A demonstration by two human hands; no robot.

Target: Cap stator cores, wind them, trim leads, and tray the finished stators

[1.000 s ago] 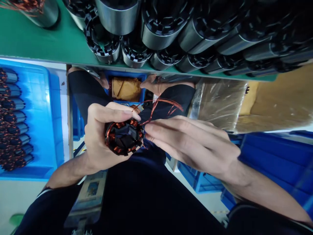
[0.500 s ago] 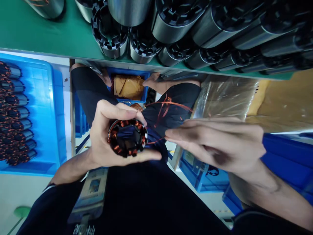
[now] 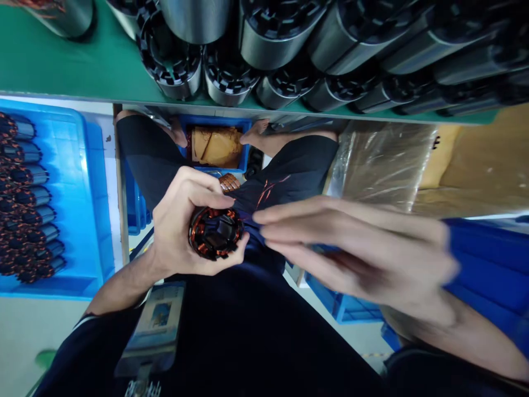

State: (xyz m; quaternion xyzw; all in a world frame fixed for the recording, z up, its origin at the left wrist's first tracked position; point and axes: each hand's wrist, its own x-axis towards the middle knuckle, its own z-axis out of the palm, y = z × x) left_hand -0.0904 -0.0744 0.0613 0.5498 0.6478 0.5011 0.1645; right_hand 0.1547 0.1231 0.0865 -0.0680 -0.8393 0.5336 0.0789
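My left hand is wrapped round a motor stator, its ring-shaped end with black slots and copper windings turned up toward me. My thumb lies along its upper rim and fingers curl under its lower side. Close to the stator's right side, my right hand is blurred, its fingertips bunched together in a pinch. Thin reddish copper wire shows just above those fingertips, over my thigh; its path through the fingers is smeared.
Several metal stator cores stand in rows on the green bench. A blue tray at left holds several wound stators. Below are a small blue bin and a brown coil-like piece; plastic-wrapped cardboard lies right.
My right hand has moved left toward the stator, and its fingers are more blurred. The stator has turned slightly and my left fingers have curled in closer. The wire loop has changed shape.
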